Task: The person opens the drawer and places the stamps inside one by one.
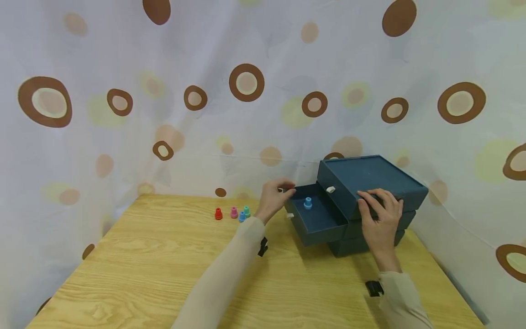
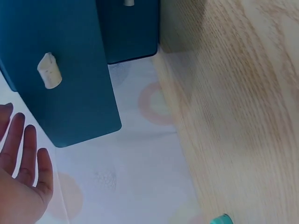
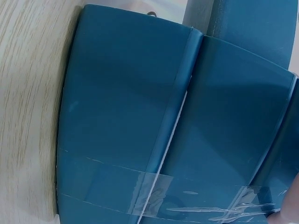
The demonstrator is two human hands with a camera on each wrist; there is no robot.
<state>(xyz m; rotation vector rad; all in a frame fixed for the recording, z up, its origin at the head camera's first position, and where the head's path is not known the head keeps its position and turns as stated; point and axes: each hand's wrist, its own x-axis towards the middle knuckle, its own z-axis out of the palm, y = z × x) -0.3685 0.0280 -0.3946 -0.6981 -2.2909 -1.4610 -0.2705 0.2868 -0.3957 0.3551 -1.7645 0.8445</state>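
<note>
A stack of dark blue drawer boxes (image 1: 371,176) stands at the right of the table. Its middle drawer (image 1: 318,235) is pulled out to the left, and a blue peg-like piece (image 1: 308,204) stands inside. Beside the far end of the drawer front is my left hand (image 1: 272,199), its fingers loosely extended. The left wrist view shows those fingers (image 2: 29,149) apart from the pale pull tab (image 2: 49,71). My right hand (image 1: 382,224) rests against the near upper edge of the stack, fingertips on the top box. In the right wrist view, a fingertip (image 3: 287,205) touches the box side.
Left of the left hand, red (image 1: 218,214), pink (image 1: 234,212), blue (image 1: 242,216) and green (image 1: 246,211) pieces stand on the wooden table (image 1: 135,265). Clear tape (image 3: 159,196) runs across the box sides. A patterned curtain (image 1: 164,68) hangs behind the table.
</note>
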